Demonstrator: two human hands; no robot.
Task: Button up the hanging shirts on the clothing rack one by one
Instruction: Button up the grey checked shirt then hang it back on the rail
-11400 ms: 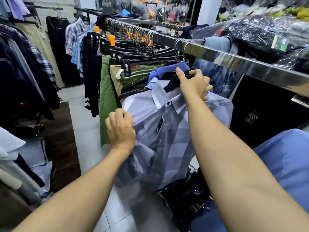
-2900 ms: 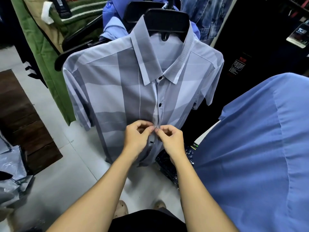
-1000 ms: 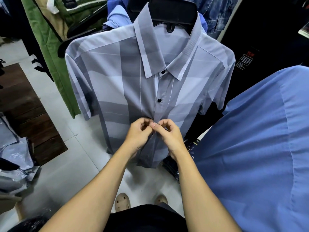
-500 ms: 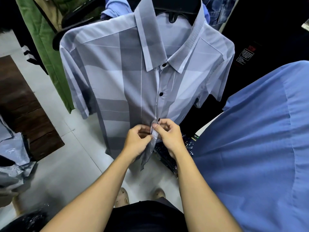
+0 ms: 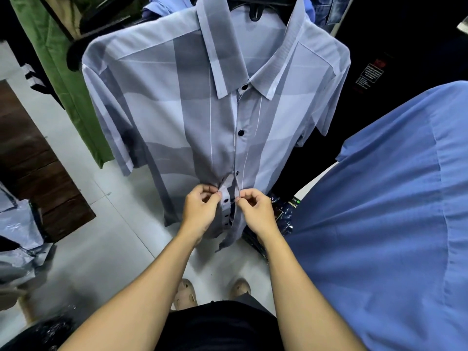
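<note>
A grey and pale blue checked short-sleeved shirt (image 5: 177,117) hangs in front of me on a black hanger (image 5: 255,11). Its top three dark buttons are fastened; the third (image 5: 237,173) sits just above my hands. Below it the front is parted. My left hand (image 5: 200,211) pinches the placket strip that carries a loose dark button (image 5: 226,199). My right hand (image 5: 255,211) pinches the opposite front edge right beside it. More buttons show lower on the strip.
A blue shirt (image 5: 392,224) fills the right side, close to my right arm. Green trousers (image 5: 63,79) and other garments hang at the left. Packed clothes in dark plastic (image 5: 283,219) lie on the tiled floor behind the shirt. A dark wooden floor patch (image 5: 33,173) lies left.
The third button is now closed and my hands have moved down to the button below it. The shirt's two front edges are pulled slightly apart there.
</note>
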